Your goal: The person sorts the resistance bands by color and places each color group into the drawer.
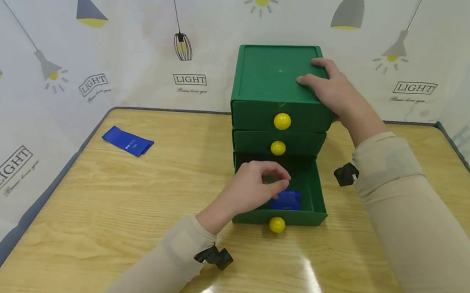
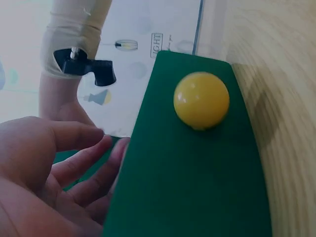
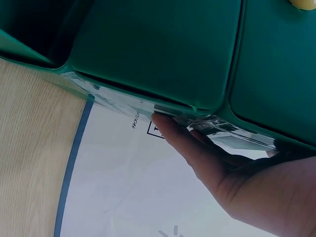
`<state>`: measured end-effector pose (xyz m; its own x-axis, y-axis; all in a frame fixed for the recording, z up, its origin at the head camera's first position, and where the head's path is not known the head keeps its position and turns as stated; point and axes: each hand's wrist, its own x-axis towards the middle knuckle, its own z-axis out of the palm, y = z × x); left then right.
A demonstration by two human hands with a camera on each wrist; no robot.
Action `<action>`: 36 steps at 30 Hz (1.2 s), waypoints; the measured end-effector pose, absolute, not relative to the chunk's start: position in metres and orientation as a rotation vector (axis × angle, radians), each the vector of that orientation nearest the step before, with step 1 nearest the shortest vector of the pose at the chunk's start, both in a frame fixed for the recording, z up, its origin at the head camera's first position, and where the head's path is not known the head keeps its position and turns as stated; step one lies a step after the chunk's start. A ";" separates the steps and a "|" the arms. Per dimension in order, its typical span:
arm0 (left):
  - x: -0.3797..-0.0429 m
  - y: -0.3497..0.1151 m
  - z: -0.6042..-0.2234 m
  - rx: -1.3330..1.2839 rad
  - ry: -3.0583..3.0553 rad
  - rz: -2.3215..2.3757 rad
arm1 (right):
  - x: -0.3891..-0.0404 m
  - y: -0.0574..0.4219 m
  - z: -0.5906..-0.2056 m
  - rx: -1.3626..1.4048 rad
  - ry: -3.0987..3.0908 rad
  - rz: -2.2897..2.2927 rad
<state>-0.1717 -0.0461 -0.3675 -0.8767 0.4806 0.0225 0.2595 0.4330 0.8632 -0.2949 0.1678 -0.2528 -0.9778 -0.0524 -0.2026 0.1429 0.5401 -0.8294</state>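
Observation:
A green cabinet (image 1: 277, 80) with yellow ball knobs stands on the table, its bottom drawer (image 1: 319, 197) pulled out. Inside the drawer lies a blue folded packet (image 1: 290, 201). My left hand (image 1: 251, 188) hovers over the drawer's left part, fingers loosely bent and holding nothing; in the left wrist view its fingertips are right behind the drawer front (image 2: 187, 173). My right hand (image 1: 336, 88) rests on the cabinet's top right edge, two digits on the top. Other fingers (image 3: 185, 140) lie against the cabinet's side in the right wrist view.
Another blue packet (image 1: 127, 141) lies flat on the wooden table (image 1: 140, 223), left of the cabinet. A white sheet printed with lamps (image 1: 216, 20) hangs behind and along the sides. Black wrist cameras sit at both sleeves.

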 end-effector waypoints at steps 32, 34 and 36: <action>-0.126 -0.046 -0.346 0.954 2.683 0.880 | -0.295 0.172 -0.252 0.075 2.529 -1.414; -0.125 -0.053 -0.340 0.948 2.653 0.940 | -0.295 0.171 -0.252 0.077 2.531 -1.417; -0.129 -0.066 -0.333 0.895 2.627 1.045 | -0.295 0.170 -0.252 0.078 2.539 -1.420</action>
<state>-0.1288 -0.0656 -0.3331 -0.8039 0.5921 0.0560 0.4689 0.5730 0.6722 -0.2948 0.1704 -0.2522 -0.9719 -0.0659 -0.2259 0.1580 0.5287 -0.8340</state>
